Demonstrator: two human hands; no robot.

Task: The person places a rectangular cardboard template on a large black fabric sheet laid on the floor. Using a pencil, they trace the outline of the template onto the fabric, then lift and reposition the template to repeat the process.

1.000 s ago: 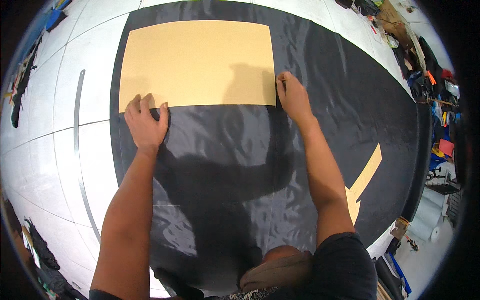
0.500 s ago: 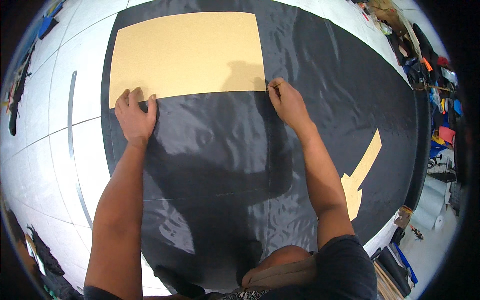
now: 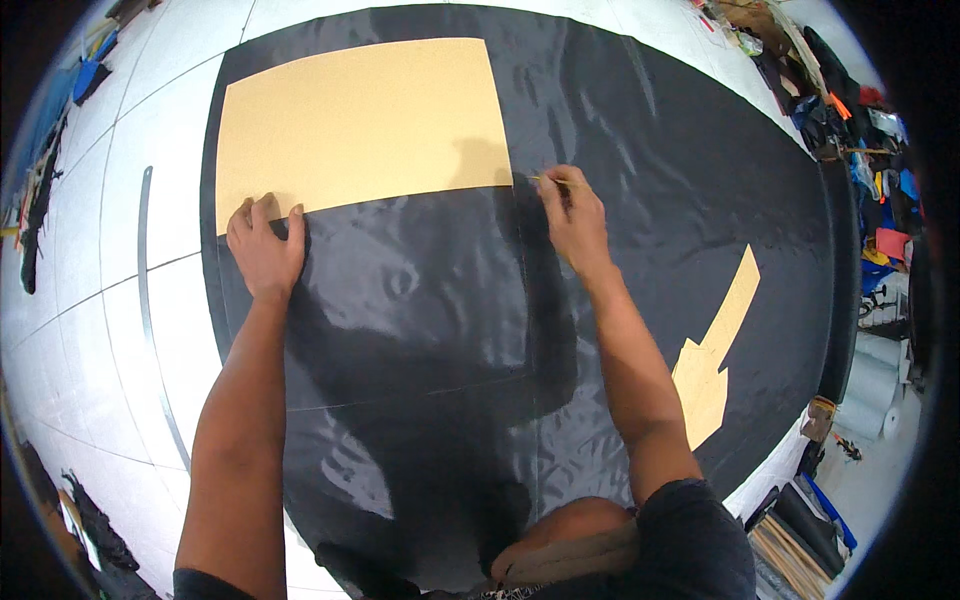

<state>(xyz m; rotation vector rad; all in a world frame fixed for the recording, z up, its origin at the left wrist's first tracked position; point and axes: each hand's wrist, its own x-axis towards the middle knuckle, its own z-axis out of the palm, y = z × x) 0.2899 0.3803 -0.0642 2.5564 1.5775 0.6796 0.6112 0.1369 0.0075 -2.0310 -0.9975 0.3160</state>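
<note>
The person is kneeling on the white floor (image 3: 90, 330) over a large sheet of shiny black fabric (image 3: 640, 250) that is lying spread on it, and a tan cardboard rectangle (image 3: 360, 125) is lying flat on the far left part of this fabric. The left hand (image 3: 265, 250) is pressing flat on the near left corner of the cardboard, with the fingers (image 3: 262, 215) held together and stretched out, clamped on nothing. The right hand (image 3: 572, 222) is resting at the near right corner of the cardboard, and its fingers are pinching a thin yellowish stick (image 3: 550, 180), maybe a marking pencil or chalk, with its tip just beside that corner. I judge that the person is marking the outline of the cardboard onto the fabric, and the corner is the part in hand now; faint straight lines are already showing on the fabric nearer to the person. The next stroke is asking for a steady left hand, so the cardboard is not sliding, and for the tip to be staying tight against the edge. A second tan piece (image 3: 715, 350), shaped like an arrow, is lying on the fabric toward its right edge, well apart from both hands. A long grey metal strip (image 3: 145, 300) is lying on the floor beside the left edge of the fabric.
</note>
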